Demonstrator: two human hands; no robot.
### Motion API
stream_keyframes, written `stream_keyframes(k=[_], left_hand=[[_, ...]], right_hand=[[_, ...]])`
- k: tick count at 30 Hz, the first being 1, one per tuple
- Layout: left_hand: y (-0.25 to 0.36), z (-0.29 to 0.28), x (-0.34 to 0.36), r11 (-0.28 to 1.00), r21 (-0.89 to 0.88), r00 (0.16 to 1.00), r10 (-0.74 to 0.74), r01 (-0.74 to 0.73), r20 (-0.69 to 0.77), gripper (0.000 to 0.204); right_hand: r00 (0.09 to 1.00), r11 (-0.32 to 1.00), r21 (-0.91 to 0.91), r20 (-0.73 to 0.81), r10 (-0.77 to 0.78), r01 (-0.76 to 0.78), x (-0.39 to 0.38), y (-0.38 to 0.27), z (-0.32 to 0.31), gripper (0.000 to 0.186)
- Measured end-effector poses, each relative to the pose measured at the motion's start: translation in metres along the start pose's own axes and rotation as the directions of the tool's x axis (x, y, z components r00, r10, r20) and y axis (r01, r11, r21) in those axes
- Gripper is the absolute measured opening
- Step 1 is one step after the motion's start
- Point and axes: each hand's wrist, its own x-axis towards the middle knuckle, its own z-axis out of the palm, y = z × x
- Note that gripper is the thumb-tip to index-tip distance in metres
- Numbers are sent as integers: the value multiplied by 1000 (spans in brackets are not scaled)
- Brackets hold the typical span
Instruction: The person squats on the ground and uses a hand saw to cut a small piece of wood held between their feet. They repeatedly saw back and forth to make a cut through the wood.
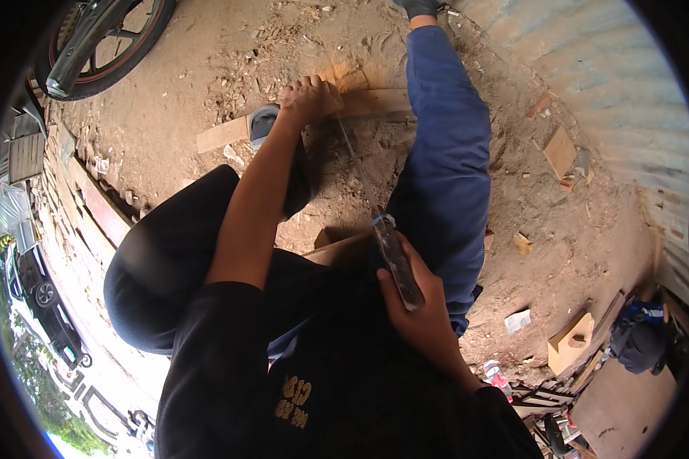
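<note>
My right hand (419,302) is wrapped round the dark handle of a handsaw (352,151), near my lap. Its thin blade slants away from me, and the far end meets a wooden board (379,102) lying low above the dirt. My left hand (306,99) grips that board just left of the blade, fingers curled over its far edge. Beside this hand, a grey-toed shoe (263,124) of mine presses on the board, whose left end sticks out past it. My other leg, in blue trousers, stretches away on the right, against the board's right end.
A motorcycle wheel (103,53) stands at the far left. Corrugated metal sheeting (612,99) runs along the right. Wood offcuts (560,151) and rubble are scattered over the dirt. At lower right lie a dark bag (637,344) and a board piece (569,343).
</note>
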Motion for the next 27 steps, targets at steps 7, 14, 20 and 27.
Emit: stream_keyframes(k=[7,14,20,27], left_hand=[[16,-24,-18,1000,-5,997,-19,19,76,57],[22,-16,-3,995,-55,996,-82,80,-45,52],[13,1,-1,985,-52,964,-174,167,-201,45],[12,3,1,984,-6,976,-177,177,-125,41]], right_hand=[[989,990,19,45,140,-141,10,-5,11,51],[980,982,4,65,187,-188,26,-3,16,53],[1000,996,-93,9,-13,14,-8,-1,7,49],[973,981,0,128,190,-192,33,2,19,47]])
